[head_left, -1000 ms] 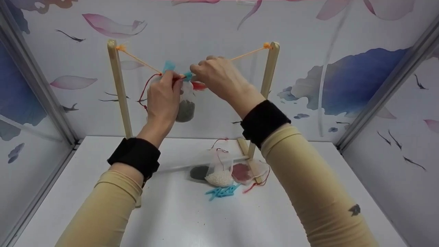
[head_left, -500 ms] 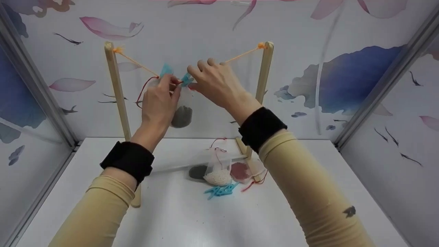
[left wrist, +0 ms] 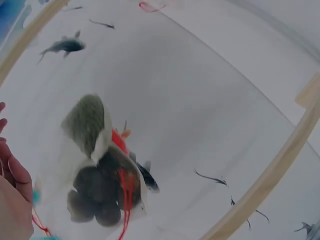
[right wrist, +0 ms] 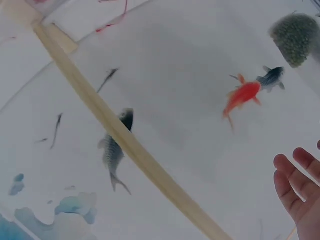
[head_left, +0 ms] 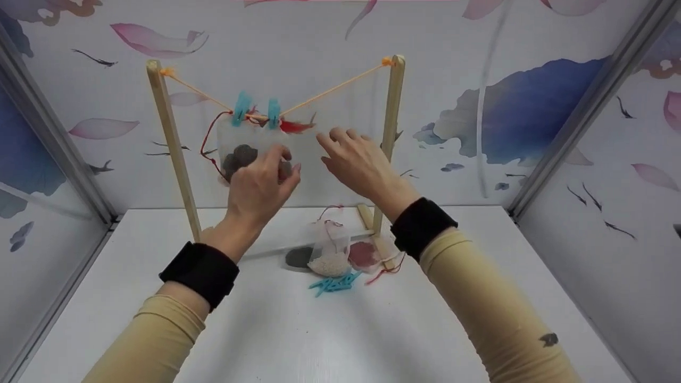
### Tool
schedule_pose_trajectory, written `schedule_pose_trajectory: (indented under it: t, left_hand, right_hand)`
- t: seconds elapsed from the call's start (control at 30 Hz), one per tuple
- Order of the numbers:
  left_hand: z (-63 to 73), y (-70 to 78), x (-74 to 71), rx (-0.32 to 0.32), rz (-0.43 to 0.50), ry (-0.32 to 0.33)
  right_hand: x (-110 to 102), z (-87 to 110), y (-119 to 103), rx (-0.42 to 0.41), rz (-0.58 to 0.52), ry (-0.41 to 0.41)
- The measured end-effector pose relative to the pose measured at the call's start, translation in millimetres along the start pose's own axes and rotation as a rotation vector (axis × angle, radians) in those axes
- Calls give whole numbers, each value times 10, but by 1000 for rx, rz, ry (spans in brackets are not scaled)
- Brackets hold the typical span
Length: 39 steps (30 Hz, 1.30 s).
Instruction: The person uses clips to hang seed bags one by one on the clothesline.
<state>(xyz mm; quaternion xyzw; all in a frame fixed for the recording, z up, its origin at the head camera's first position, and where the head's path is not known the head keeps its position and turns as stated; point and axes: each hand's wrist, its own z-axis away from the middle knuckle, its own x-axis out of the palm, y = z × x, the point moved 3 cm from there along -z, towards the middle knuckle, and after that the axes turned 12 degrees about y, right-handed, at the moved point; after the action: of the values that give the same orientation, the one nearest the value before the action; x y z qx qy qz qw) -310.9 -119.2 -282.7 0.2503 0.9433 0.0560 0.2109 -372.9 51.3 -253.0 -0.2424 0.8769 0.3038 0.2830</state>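
Observation:
Two clear bags hang from an orange string (head_left: 340, 86), held by a pair of blue clothespins (head_left: 273, 113). Dark round stones fill the bottom of one bag (left wrist: 95, 192); small green grains or beans show in the other bag (right wrist: 296, 42). In front of them is my left hand (head_left: 256, 189), fingers loosely bent and holding nothing; it partly hides both bags in the head view. Farther right, my right hand (head_left: 357, 162) is in the air, fingers spread slightly and nothing in them. Red cords dangle beside the stone bag.
Two wooden posts (head_left: 392, 96) carry the string. On the white table (head_left: 319, 340) lie a bag of white grains (head_left: 329, 264), a dark-filled bag (head_left: 299, 258), a reddish bag (head_left: 364, 254) and a pile of blue clothespins (head_left: 334, 284). Printed panels enclose the back and sides.
Both hands have let go at the string. The left dropped lower in front of the bags, and the right drew away to the right and down. Both clothespins now show on the string.

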Motion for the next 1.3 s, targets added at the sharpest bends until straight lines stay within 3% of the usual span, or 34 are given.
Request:
schedule_pose_trajectory:
  t: [0.07, 0.17, 0.27, 0.33, 0.4, 0.5, 0.67, 0.77, 0.9, 1.1, 1.2, 1.3]
  left_hand:
    - [114, 55, 79, 15, -27, -41]
    - [318, 116, 214, -19, -65, -163]
    - [558, 147, 345, -113, -60, -323]
    - [736, 143, 421, -195, -33, -430]
    - [929, 124, 486, -264, -3, -499]
    - [1246, 83, 586, -363, 28, -598]
    - [1777, 97, 756, -464, 44, -727]
    - [1997, 157, 847, -472, 74, -753]
    - [2123, 244, 950, -434, 124, -737]
    - [2154, 327, 994, -374, 98, -682]
    - [2120, 393, 909, -381, 97, -651]
    - [2065, 486, 787, -423, 166, -621]
  right_hand:
    - [97, 171, 2, 23, -27, -26]
    - [244, 456, -30, 70, -101, -87]
    - [354, 738, -121, 156, -235, -212]
    - [413, 925, -224, 225, -355, -341]
    - [447, 1106, -359, 281, -458, -467]
    - [506, 1387, -577, 299, -578, -612]
    - [589, 1834, -861, 360, -713, -714]
    - [599, 2078, -970, 464, -771, -761]
    - [571, 2333, -1060, 558, -852, -777]
    - [529, 2526, -1050, 607, -912, -728]
    - [504, 2561, -1021, 612, -958, -725]
    - [477, 2567, -992, 634, -1012, -710]
